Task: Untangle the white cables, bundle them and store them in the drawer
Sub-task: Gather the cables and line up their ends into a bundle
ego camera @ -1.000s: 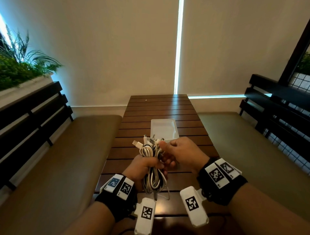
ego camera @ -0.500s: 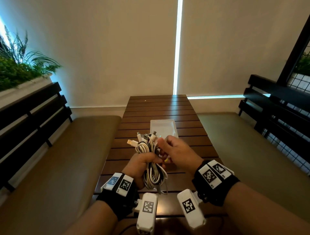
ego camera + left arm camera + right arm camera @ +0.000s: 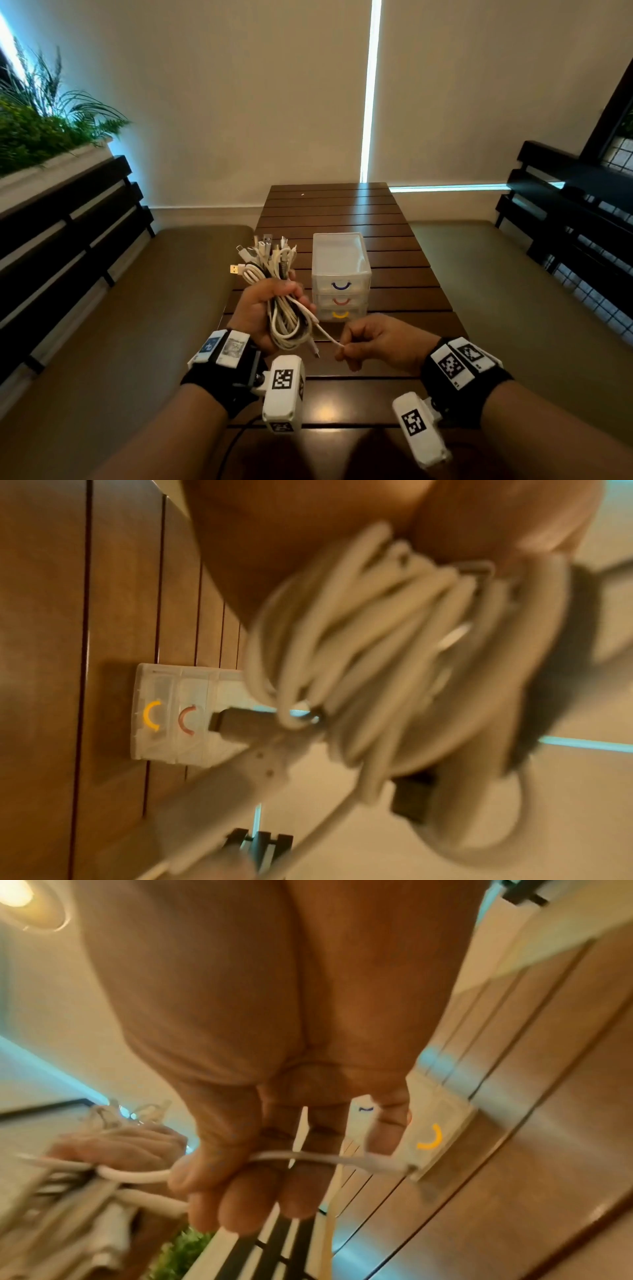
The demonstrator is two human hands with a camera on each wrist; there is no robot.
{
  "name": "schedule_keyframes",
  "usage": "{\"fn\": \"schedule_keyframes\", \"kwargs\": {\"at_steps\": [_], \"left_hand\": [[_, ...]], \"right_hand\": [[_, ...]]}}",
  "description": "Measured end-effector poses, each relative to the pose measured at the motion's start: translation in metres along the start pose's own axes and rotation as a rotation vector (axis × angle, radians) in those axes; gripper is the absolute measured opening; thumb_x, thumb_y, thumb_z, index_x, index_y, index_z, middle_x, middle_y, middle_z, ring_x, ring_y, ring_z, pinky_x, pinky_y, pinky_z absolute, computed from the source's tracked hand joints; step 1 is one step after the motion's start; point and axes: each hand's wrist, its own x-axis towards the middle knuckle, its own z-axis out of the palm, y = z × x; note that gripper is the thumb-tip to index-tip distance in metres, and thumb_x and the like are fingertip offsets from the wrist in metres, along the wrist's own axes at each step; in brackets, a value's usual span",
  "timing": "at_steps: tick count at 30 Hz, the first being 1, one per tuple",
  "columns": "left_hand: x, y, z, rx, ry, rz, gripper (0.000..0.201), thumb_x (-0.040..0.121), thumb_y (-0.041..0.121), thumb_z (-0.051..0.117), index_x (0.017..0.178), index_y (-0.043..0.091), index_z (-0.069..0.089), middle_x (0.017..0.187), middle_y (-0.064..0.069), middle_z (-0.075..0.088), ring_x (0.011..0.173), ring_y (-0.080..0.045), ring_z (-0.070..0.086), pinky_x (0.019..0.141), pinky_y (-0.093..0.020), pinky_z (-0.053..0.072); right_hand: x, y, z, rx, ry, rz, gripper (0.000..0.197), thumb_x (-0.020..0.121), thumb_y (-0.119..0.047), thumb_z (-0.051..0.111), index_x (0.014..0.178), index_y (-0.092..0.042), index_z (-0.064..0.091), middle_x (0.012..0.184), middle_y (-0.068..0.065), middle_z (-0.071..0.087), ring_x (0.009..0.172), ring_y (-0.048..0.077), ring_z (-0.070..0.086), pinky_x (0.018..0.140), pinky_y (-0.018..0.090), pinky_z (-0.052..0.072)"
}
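1. Your left hand [image 3: 270,308] is fisted around the folded bundle of white cables [image 3: 284,315], held above the tabletop [image 3: 394,240]; hold that fist firm so the loops cannot slide.
2. Your right hand [image 3: 380,342] pinches one loose cable end [image 3: 329,337] drawn out of the bundle. Pull it taut, judging by the slack.
3. Wrap that end snugly around the bundle's middle, just below your left fingers [image 3: 291,291], and tuck it under.
4. The drawer unit [image 3: 340,277] sits just beyond your hands, all three drawers closed; open one only once the wrap looks secure.
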Motion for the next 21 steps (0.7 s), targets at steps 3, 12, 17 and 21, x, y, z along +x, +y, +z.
{"fn": "schedule_keyframes", "kwargs": {"at_steps": [3, 12, 17, 21], "left_hand": [[-0.003, 0.009, -0.008, 0.149, -0.009, -0.065, 0.021, 0.045, 0.008, 0.078, 0.063, 0.007, 0.067, 0.053, -0.007, 0.059, 0.047, -0.02, 0.061, 0.057, -0.029, 0.055], [-0.004, -0.007, 0.001, 0.394, -0.027, -0.207, 0.05, 0.06, 0.004, 0.067, 0.106, -0.015, 0.058, 0.079, -0.023, 0.063, 0.057, -0.027, 0.066, 0.052, -0.032, 0.055], [-0.004, -0.015, 0.003, 0.341, -0.061, -0.241, 0.041, 0.065, 0.002, 0.06, 0.104, -0.009, 0.061, 0.079, -0.022, 0.065, 0.06, -0.028, 0.067, 0.058, -0.033, 0.057], [-0.003, -0.018, 0.006, 0.329, -0.082, -0.266, 0.038, 0.069, 0.0, 0.059, 0.107, -0.004, 0.061, 0.082, -0.02, 0.065, 0.071, -0.028, 0.07, 0.061, -0.037, 0.058]], "right_hand": [[-0.002, -0.003, -0.02, -0.26, 0.068, 0.029, 0.007, 0.091, -0.016, 0.064, 0.089, -0.017, 0.07, 0.074, -0.004, 0.064, 0.071, 0.006, 0.061, 0.074, 0.02, 0.049], [0.011, -0.057, -0.022, -0.625, 0.259, -0.242, 0.008, 0.08, -0.016, 0.076, 0.088, -0.018, 0.074, 0.081, -0.014, 0.058, 0.078, 0.004, 0.056, 0.074, 0.021, 0.049], [0.014, -0.059, -0.016, -0.547, 0.417, -0.248, 0.03, 0.069, -0.022, 0.085, 0.075, -0.03, 0.056, 0.077, -0.015, 0.061, 0.074, 0.002, 0.058, 0.067, 0.018, 0.049], [0.015, -0.063, -0.011, -0.475, 0.519, -0.188, 0.04, 0.066, -0.016, 0.083, 0.082, -0.023, 0.047, 0.076, -0.007, 0.057, 0.063, 0.009, 0.053, 0.053, 0.025, 0.047]]}}
